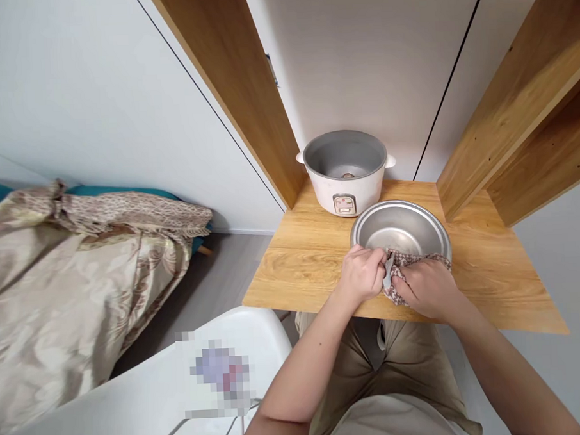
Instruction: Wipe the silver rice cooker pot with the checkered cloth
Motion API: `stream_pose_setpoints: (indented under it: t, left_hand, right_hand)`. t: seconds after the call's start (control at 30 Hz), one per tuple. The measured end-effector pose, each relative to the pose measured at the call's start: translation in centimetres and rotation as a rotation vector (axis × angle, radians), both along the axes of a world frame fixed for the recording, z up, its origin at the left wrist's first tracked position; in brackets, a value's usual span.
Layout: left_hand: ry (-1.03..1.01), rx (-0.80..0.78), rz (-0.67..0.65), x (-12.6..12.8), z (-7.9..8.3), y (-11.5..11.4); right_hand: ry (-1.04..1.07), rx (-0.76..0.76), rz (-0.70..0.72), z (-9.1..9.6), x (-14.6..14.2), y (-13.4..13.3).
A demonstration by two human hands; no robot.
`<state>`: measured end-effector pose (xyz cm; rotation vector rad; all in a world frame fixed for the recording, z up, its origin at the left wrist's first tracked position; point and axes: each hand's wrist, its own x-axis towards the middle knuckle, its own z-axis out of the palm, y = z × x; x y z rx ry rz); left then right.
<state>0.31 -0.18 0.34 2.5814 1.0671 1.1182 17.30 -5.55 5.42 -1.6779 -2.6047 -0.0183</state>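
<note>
A metal inner pot (pixel 400 227) sits on the wooden desk (pixel 301 255), near its front edge. My left hand (pixel 362 273) is closed on the pot's near rim. My right hand (pixel 427 288) is closed on a patterned brown-and-white cloth (pixel 401 262) pressed against that same rim, right beside my left hand. Behind the pot stands a white rice cooker (pixel 345 171) with no lid and an empty grey inside.
Wooden side panels (pixel 235 72) rise left and right of the desk. A white chair (pixel 182 382) stands at the lower left. A bed with a beige cover (pixel 71 265) lies further left. My legs in khaki trousers are under the desk edge.
</note>
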Motion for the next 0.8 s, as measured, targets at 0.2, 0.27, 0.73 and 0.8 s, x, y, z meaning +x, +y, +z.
stream_pose_setpoints:
  t: [0.2,0.27,0.73,0.8]
  left_hand:
    - [-0.013,0.013,0.04,0.3,0.0,-0.3]
    - [-0.015,0.011,0.057,0.4,0.0,-0.4]
    - [0.012,0.016,0.037,0.2,0.3,-0.3]
    - [0.01,0.016,0.058,0.4,0.3,-0.5]
  right_hand:
    - [-0.001,0.0,-0.031,-0.2,0.0,0.0]
    - [0.003,0.017,-0.085,-0.4,-0.6,-0.1]
    - [0.011,-0.011,0.003,0.0,0.0,0.2]
    - [0.012,-0.003,-0.052,-0.2,-0.6,0.1]
